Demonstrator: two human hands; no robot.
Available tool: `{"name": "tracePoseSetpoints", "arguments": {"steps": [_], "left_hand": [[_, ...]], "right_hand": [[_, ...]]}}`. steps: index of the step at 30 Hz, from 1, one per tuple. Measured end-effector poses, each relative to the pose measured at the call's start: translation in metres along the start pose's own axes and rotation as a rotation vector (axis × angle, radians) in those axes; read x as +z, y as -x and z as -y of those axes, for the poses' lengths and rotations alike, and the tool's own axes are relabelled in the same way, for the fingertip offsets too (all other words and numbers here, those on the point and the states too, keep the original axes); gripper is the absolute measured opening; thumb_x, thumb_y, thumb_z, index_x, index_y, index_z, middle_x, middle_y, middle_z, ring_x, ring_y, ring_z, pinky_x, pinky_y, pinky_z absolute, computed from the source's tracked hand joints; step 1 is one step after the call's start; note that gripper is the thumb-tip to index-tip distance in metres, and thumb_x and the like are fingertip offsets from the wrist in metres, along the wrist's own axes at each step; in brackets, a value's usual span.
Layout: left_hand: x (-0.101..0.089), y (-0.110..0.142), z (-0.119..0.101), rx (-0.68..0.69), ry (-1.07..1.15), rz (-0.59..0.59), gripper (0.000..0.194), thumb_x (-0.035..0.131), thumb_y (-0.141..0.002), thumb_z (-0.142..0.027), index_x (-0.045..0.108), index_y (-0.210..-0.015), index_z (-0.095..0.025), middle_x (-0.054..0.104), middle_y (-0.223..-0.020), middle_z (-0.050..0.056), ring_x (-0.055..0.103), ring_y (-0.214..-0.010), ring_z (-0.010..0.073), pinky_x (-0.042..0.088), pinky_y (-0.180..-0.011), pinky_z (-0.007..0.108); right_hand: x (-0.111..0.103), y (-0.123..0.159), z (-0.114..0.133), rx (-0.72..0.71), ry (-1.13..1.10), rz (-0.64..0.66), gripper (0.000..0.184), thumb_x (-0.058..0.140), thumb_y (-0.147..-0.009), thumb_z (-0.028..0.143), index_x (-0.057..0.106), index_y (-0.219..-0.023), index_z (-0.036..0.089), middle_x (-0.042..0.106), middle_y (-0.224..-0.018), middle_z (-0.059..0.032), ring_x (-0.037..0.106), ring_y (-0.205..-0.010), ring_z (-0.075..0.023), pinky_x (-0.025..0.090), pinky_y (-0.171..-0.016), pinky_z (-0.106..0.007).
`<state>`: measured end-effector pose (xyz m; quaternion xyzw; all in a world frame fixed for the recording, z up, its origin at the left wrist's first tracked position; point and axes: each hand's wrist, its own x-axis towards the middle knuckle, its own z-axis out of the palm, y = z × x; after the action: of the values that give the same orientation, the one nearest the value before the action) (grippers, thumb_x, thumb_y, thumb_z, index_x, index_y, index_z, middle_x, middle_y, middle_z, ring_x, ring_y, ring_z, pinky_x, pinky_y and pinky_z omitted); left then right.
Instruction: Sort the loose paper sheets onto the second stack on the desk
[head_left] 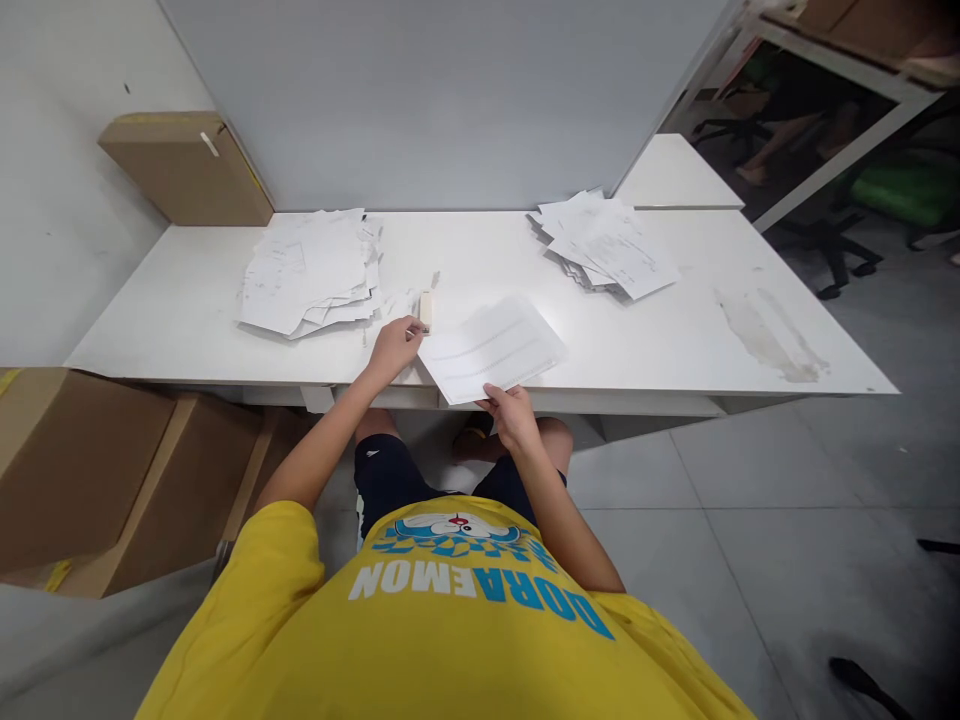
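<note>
My right hand (514,415) pinches the near edge of some white printed paper (495,348), thumb on top. The paper rests partly over the front edge of the white table (480,240); how many sheets it is, I cannot tell. At its left corner, the fingers of my left hand (399,347) are closed together. They touch the near end of a small cream-coloured block (426,308), which looks like a small stapler lying on the table. Whether these fingers grip the block, the paper's corner or something smaller is hidden.
An untidy paper pile (311,272) lies to the left, another paper pile (607,243) to the right. Behind stands a grey panel (450,100). A cardboard box (187,170) is at the back left; more boxes (82,460) stand beside the table's left front.
</note>
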<state>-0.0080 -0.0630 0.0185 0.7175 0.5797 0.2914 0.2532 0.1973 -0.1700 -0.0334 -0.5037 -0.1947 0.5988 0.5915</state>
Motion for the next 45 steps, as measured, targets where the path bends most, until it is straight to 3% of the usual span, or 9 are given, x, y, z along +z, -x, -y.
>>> {"name": "tracePoseSetpoints", "arguments": {"steps": [3, 5, 8, 11, 16, 26, 31, 40, 45], "left_hand": [[0.004, -0.001, 0.015, 0.096, 0.010, -0.202, 0.015, 0.053, -0.086, -0.013, 0.065, -0.092, -0.019, 0.068, -0.095, 0.006, 0.065, -0.084, 0.0183, 0.053, -0.079, 0.031], [0.005, -0.005, 0.025, 0.208, 0.008, -0.264, 0.016, 0.052, -0.088, -0.012, 0.064, -0.095, -0.019, 0.068, -0.097, 0.007, 0.065, -0.090, 0.0185, 0.053, -0.083, 0.032], [0.005, -0.011, 0.037, 0.400, -0.032, -0.212, 0.018, 0.048, -0.092, -0.015, 0.065, -0.097, -0.020, 0.068, -0.101, 0.008, 0.064, -0.101, 0.0199, 0.051, -0.093, 0.034], [0.006, -0.014, 0.044, 0.481, -0.084, -0.130, 0.024, 0.045, -0.096, -0.023, 0.064, -0.111, -0.020, 0.068, -0.115, 0.010, 0.060, -0.116, 0.0225, 0.047, -0.104, 0.040], [0.009, -0.015, 0.047, 0.401, -0.082, 0.022, 0.038, 0.037, -0.099, -0.026, 0.057, -0.131, -0.023, 0.052, -0.144, 0.010, 0.049, -0.134, 0.0223, 0.045, -0.109, 0.038], [0.004, -0.010, 0.040, 0.414, -0.131, 0.116, 0.052, 0.033, -0.090, -0.005, 0.057, -0.133, -0.021, 0.050, -0.144, 0.011, 0.048, -0.136, 0.0210, 0.045, -0.109, 0.036], [0.004, -0.009, 0.033, 0.405, -0.160, 0.092, 0.052, 0.034, -0.088, -0.002, 0.057, -0.130, -0.019, 0.049, -0.146, 0.012, 0.048, -0.136, 0.0222, 0.047, -0.107, 0.037], [0.007, -0.012, 0.042, 0.375, -0.107, 0.057, 0.057, 0.034, -0.081, 0.005, 0.061, -0.125, -0.020, 0.053, -0.148, 0.005, 0.048, -0.138, 0.0169, 0.042, -0.115, 0.039], [0.014, -0.014, 0.044, 0.405, -0.219, 0.057, 0.053, 0.037, -0.081, 0.005, 0.063, -0.123, -0.015, 0.054, -0.147, 0.010, 0.046, -0.140, 0.0188, 0.039, -0.118, 0.041]], "right_hand": [[0.007, -0.009, -0.002, -0.039, -0.002, -0.027, 0.042, 0.073, -0.065, 0.024, 0.065, -0.107, 0.019, 0.075, -0.096, -0.0038, 0.070, -0.089, -0.0204, 0.064, -0.074, -0.036], [0.010, -0.011, -0.004, -0.065, 0.016, -0.027, 0.043, 0.072, -0.067, 0.025, 0.064, -0.109, 0.019, 0.074, -0.100, -0.0047, 0.070, -0.091, -0.0207, 0.064, -0.076, -0.037], [0.011, -0.009, -0.008, -0.091, 0.064, -0.056, 0.041, 0.069, -0.068, 0.028, 0.065, -0.108, 0.018, 0.073, -0.104, -0.0069, 0.070, -0.093, -0.0220, 0.063, -0.078, -0.038], [0.012, -0.003, -0.013, -0.133, 0.138, -0.117, 0.036, 0.066, -0.070, 0.032, 0.065, -0.102, 0.015, 0.073, -0.103, -0.0090, 0.068, -0.096, -0.0232, 0.062, -0.079, -0.039], [0.018, 0.007, -0.021, -0.161, 0.288, -0.216, 0.028, 0.064, -0.070, 0.039, 0.064, -0.084, 0.015, 0.073, -0.087, -0.0076, 0.068, -0.086, -0.0229, 0.061, -0.075, -0.037], [0.035, 0.004, -0.021, -0.191, 0.161, -0.214, 0.026, 0.065, -0.071, 0.036, 0.064, -0.087, 0.016, 0.073, -0.091, -0.0067, 0.067, -0.093, -0.0217, 0.060, -0.084, -0.037], [0.034, -0.001, -0.015, -0.189, 0.208, -0.284, 0.021, 0.064, -0.072, 0.036, 0.060, -0.079, 0.017, 0.070, -0.084, -0.0057, 0.067, -0.087, -0.0211, 0.060, -0.085, -0.039], [0.028, -0.005, -0.012, -0.202, 0.158, -0.242, 0.025, 0.065, -0.069, 0.035, 0.065, -0.084, 0.015, 0.073, -0.093, -0.0083, 0.067, -0.090, -0.0221, 0.061, -0.082, -0.039], [0.027, -0.007, -0.017, -0.226, 0.164, -0.247, 0.025, 0.065, -0.069, 0.037, 0.065, -0.081, 0.015, 0.073, -0.091, -0.0080, 0.067, -0.086, -0.0218, 0.061, -0.081, -0.041]]}}
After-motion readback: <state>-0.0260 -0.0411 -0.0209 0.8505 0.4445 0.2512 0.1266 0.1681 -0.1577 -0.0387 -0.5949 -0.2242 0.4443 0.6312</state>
